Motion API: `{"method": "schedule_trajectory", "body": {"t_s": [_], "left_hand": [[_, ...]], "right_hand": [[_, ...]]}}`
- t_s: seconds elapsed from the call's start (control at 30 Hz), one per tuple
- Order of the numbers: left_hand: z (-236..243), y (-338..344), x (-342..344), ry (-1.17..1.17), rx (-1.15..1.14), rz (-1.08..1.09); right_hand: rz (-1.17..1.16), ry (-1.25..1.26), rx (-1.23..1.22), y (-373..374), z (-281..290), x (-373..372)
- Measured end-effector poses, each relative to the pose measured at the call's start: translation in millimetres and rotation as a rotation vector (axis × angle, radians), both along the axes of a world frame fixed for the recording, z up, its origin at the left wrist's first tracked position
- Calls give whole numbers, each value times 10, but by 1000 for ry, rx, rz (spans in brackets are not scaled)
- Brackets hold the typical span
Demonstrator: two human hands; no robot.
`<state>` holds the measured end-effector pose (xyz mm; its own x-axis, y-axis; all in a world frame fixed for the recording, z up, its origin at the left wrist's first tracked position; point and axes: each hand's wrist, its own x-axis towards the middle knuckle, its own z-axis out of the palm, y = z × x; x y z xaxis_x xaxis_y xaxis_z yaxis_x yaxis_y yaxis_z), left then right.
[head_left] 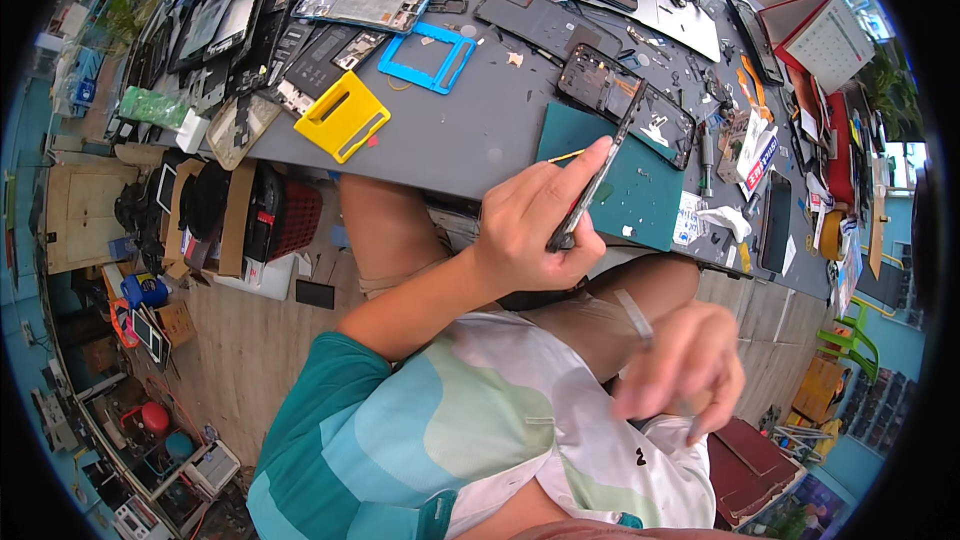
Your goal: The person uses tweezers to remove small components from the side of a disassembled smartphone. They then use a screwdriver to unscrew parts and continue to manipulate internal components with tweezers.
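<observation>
My left hand (535, 210) grips a thin dark phone part (590, 200), held tilted almost edge-on above the teal mat (650, 205), with a thin yellow strip beside the index finger. Just past it, an opened phone housing (590, 75) with a dark frame (678, 145) lies at the mat's back edge. My right hand (680, 370) is low over my lap at the right, its curled fingers smeared by motion. A pale translucent streak (633, 312) shows above it; I cannot make out what it is or whether it is held.
Piles of phone parts (230, 30) cover the desk's left, near a yellow holder (340, 120) and a blue holder (425, 60). Tools, a white box (745, 145), a desk calendar (820, 40) and a dark phone (775, 225) crowd the right. A crate (290, 220) stands below.
</observation>
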<state>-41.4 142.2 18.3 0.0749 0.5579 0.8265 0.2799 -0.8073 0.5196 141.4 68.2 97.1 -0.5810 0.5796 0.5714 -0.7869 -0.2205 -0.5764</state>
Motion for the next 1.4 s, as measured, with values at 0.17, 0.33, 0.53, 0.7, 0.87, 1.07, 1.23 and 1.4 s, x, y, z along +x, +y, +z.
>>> {"method": "schedule_trajectory", "body": {"t_s": [0.17, 0.33, 0.53, 0.7, 0.87, 1.07, 1.23, 1.4], "left_hand": [[10, 18, 8, 13, -37, -25], [19, -53, -38, 135, -105, -30], [-11, 51, 27, 82, -12, -38], [13, 31, -4, 115, -37, -48], [29, 40, -9, 144, -27, -44], [19, 44, -2, 120, -68, -81], [47, 56, 2, 125, -64, -101], [12, 72, 4, 121, -33, -98]], "right_hand": [[-392, 152, 93, 61, -41, 307], [-756, -4, 91, 341, -172, 372], [-956, -203, 238, 739, -346, 493], [-1033, -468, 179, 791, -188, 316], [-1092, -505, 173, 744, -273, 147], [-1061, -372, 231, 727, -394, 105], [-1114, -424, 238, 702, -371, 90], [-1211, -676, 397, 701, -333, 148]]}}
